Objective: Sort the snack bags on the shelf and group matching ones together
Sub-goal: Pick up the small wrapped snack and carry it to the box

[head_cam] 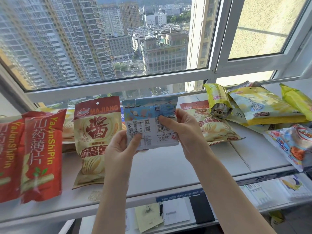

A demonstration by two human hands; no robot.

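Note:
Both my hands hold a light blue snack bag (150, 112) upright over the shelf (158, 168), its printed back with a barcode facing me. My left hand (121, 146) grips its lower left corner, my right hand (184, 129) its right edge. To the left stands a cream and red MAJIANG bag (94, 132), and two red bags (40, 156) lean at the far left. A second cream and red bag (214, 125) lies flat right of my hands. Yellow bags (260, 105) are heaped at the back right. A blue and white bag (293, 142) overhangs the right edge.
The white shelf runs under a big window (108, 39) with a white frame (118, 83). A lower shelf (168, 215) holds papers, a dark notebook and more packets. Bare shelf surface shows in front of my hands.

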